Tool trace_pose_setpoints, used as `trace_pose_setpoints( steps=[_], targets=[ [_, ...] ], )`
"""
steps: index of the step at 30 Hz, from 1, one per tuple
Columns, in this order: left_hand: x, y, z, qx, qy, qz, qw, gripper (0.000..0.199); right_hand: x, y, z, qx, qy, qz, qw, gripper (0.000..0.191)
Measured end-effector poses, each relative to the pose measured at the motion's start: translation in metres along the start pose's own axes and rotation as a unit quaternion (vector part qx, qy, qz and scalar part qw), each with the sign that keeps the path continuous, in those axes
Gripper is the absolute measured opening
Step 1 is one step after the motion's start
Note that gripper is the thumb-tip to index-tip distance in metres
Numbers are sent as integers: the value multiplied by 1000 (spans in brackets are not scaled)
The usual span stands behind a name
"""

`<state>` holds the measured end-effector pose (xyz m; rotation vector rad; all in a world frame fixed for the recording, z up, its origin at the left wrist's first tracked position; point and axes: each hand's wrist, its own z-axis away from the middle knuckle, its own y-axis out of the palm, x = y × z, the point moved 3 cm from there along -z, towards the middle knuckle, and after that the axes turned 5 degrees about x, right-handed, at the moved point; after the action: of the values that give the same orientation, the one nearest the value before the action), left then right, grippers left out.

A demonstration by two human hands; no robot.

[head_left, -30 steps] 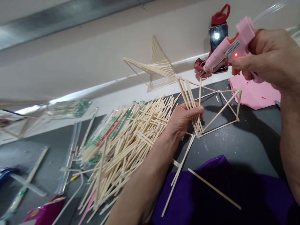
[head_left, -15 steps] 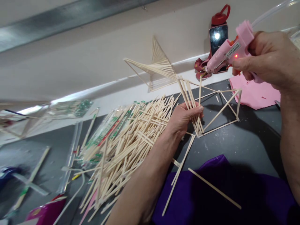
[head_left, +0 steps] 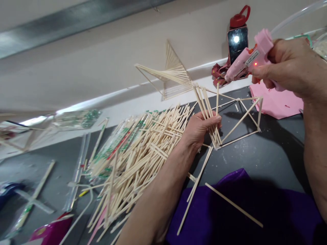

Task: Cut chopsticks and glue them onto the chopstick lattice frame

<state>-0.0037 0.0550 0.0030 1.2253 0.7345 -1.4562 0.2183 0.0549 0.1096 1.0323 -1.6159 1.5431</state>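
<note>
My left hand (head_left: 201, 129) is closed around several thin wooden sticks of a stick frame (head_left: 241, 137), near its lower joint. The sticks fan upward from that joint, and one of them (head_left: 217, 98) stands a little apart on the right. My right hand (head_left: 288, 64) grips a pink glue gun (head_left: 242, 63) with a red light lit on its side. The gun's nozzle points down and left, near the upper tip of the separate stick but apart from it. A twisted fan of sticks (head_left: 176, 75) rises behind my left hand.
Loose sticks (head_left: 138, 160) lie in a big pile left of my left arm, beside plastic packets (head_left: 122, 136). At the back stand a phone (head_left: 238, 42) and a red-capped bottle (head_left: 238, 20). Pink material (head_left: 278, 103) lies at right; purple cloth (head_left: 242, 204) is in front, with a stick across it.
My right hand and the glue gun have moved slightly down and left. My left hand and the stick frame have hardly moved.
</note>
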Motion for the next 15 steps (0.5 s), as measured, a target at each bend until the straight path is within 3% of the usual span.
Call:
trace_pose_setpoints(
  steps=[3, 6, 10, 15],
  targets=[
    [0, 1, 0, -3, -4, 8, 1000, 34, -5, -2, -2, -41, -23, 37, 998, 7],
    [0, 0, 0, -5, -3, 11, 1000, 33, -12, -1, -7, -51, -54, -84, 994, 8],
    [1, -2, -3, -14, -5, 20, 1000, 36, -24, -1, -17, -29, -74, -255, 964, 15],
    [1, -3, -5, -12, -3, 12, 1000, 36, -47, -3, -24, -15, -45, -357, 933, 15]
  ],
)
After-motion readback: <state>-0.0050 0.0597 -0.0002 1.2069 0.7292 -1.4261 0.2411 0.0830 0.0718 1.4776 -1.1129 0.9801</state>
